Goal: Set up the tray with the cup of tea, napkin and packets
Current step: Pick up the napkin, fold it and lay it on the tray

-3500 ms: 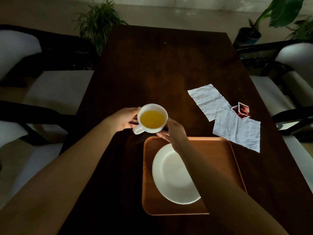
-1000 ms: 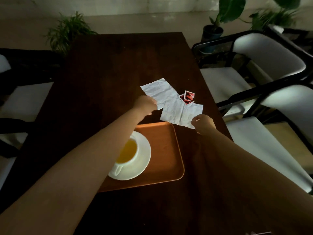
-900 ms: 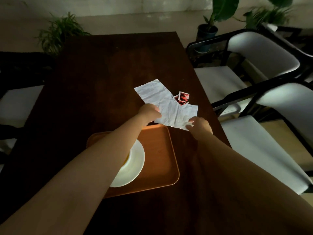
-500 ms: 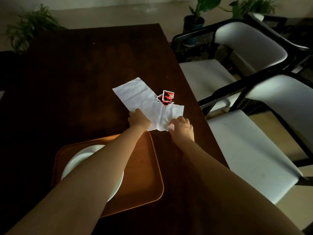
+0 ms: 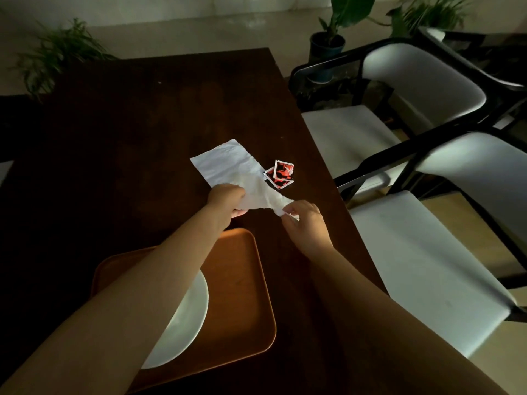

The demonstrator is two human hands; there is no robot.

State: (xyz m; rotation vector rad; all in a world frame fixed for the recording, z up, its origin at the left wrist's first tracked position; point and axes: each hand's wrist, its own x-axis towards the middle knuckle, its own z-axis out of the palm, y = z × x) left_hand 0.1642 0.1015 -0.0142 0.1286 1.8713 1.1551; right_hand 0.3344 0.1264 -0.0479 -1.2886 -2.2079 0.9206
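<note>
Head view: left hand (image 5: 226, 199) and right hand (image 5: 303, 220) each pinch napkin (image 5: 228, 166) near edge, lifting it off table (image 5: 128, 124), likely for tray (image 5: 239, 280); packets (image 5: 281, 173) just beside napkin; cup hidden behind forearm.

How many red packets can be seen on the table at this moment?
2. Both red packets lie overlapping on the dark table, just right of the white napkin held by the left hand and right hand. More could be hidden underneath.
</note>
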